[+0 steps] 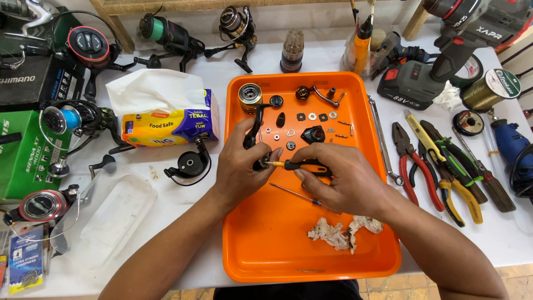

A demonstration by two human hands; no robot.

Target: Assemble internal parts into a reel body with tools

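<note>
My left hand [240, 166] grips a black fishing reel body [254, 129] over the orange tray [261, 253]. In my right hand [338, 176] is a small screwdriver with a black and orange handle [308, 165], its tip against the reel body by my left thumb. Small reel parts lie at the tray's far end: a gold and black spool [250, 96], a metal crank handle [325, 98], washers, screws and a black cap [313, 134]. A thin metal rod [300, 197] and crumpled dirty tissue [343, 230] lie in the tray below my hands.
Pliers and cutters [438, 166] lie right of the tray, with a cordless drill [444, 61] and line spools behind. A tissue pack [166, 119], a black reel part [190, 165], a clear plastic lid [111, 216] and several fishing reels fill the left side.
</note>
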